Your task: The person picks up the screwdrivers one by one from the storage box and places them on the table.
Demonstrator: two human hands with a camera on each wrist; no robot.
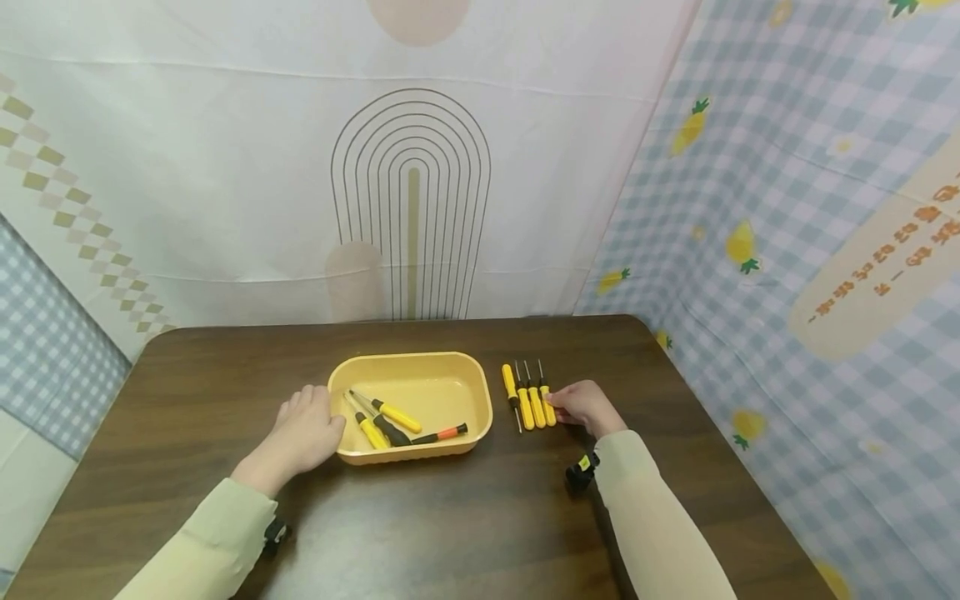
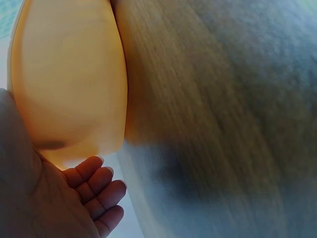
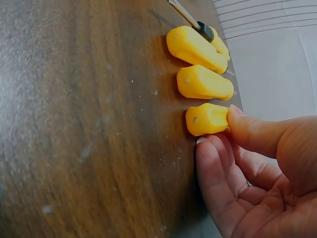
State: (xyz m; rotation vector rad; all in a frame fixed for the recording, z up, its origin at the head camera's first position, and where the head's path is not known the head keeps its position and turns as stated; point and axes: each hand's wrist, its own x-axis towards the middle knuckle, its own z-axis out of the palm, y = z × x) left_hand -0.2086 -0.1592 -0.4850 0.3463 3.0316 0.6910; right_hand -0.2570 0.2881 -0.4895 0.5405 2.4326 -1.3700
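Note:
My left hand holds the left end of a yellow plastic box, thumb at the rim and fingers along the outside. In the left wrist view the fingers lie by the box's end wall; the thumb is mostly hidden. To the right of the box, several yellow-handled screwdrivers lie side by side. My right hand pinches the handle of the rightmost screwdriver between thumb and fingertips. Its neighbour lies close by. The leftmost screwdriver points its tip towards me, the others away.
Inside the box are two yellow-handled screwdrivers, a black-handled one and a slim black-and-orange tool. All stands on a dark wooden table. Patterned cloth hangs behind the table and along its right side.

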